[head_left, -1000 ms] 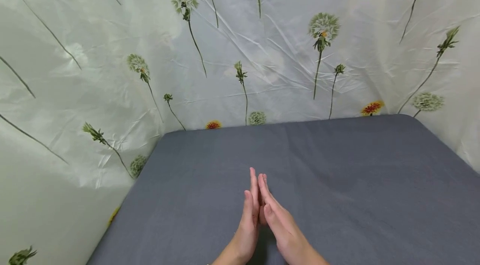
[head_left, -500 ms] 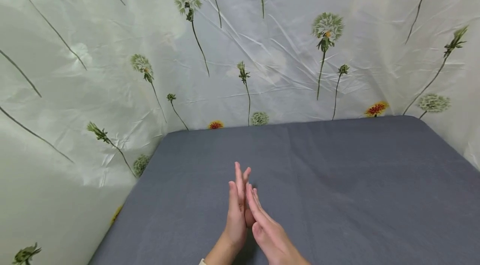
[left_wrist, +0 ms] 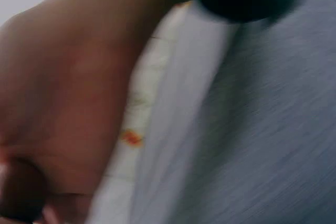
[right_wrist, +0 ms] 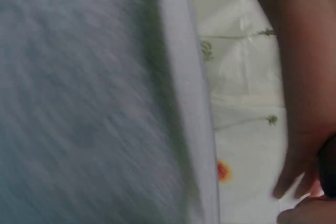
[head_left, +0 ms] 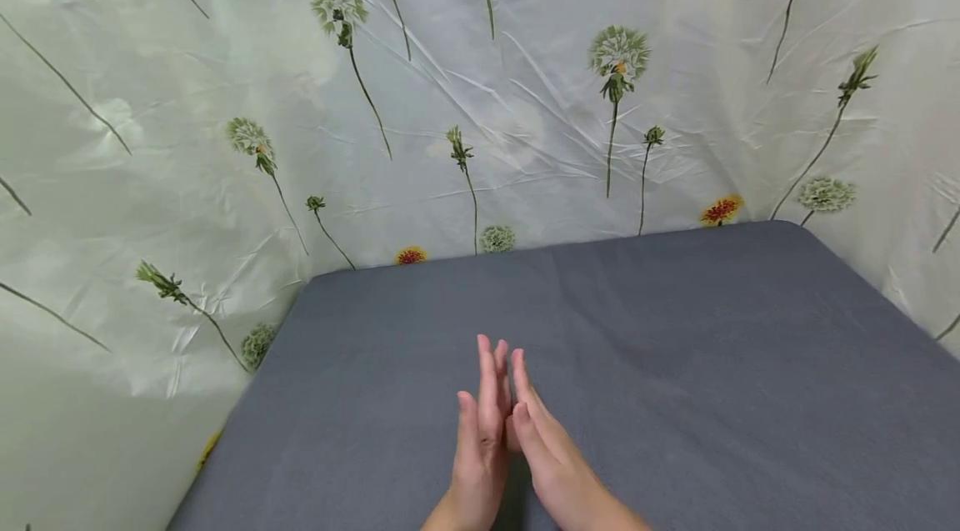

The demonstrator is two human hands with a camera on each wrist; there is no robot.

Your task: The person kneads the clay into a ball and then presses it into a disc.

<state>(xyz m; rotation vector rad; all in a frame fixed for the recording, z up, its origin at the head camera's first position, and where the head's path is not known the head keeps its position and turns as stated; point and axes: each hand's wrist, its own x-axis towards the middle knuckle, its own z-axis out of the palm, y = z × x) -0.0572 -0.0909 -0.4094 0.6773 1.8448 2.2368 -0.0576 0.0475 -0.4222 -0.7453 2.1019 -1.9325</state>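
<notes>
Object (head_left: 512, 436), round and brown, is between the two palms, over the near part of the grey surface (head_left: 360, 348). Mostly hidden by the hands in head view; both wrist views catch only part of it, dark. Can't tell exactly what it is, or whether it touches the surface.

Left hand (head_left: 480, 452): flat, fingers straight, pointing toward the surface's far edge. Thumb sticks up, apart from the fingers. Palm faces the right hand.

Right hand (head_left: 553, 460): also flat, fingers extended, leaning in toward the surface's left side. Palm faces the left one. Neither hand is curled round the object. Gap between palms is narrow, fingertips near each other. Contact on each side can't be fully seen.

Shadow (head_left: 516, 493) falls on the surface under the hands. Flowered sheet (head_left: 540, 131) rises behind the surface's far edge and along its left and right sides, shiny and creased. Red-yellow print flower (head_left: 410, 255) is just beyond the far edge, toward its left corner; second one (head_left: 722, 210) is toward its right corner.

Left wrist view is badly blurred.
</notes>
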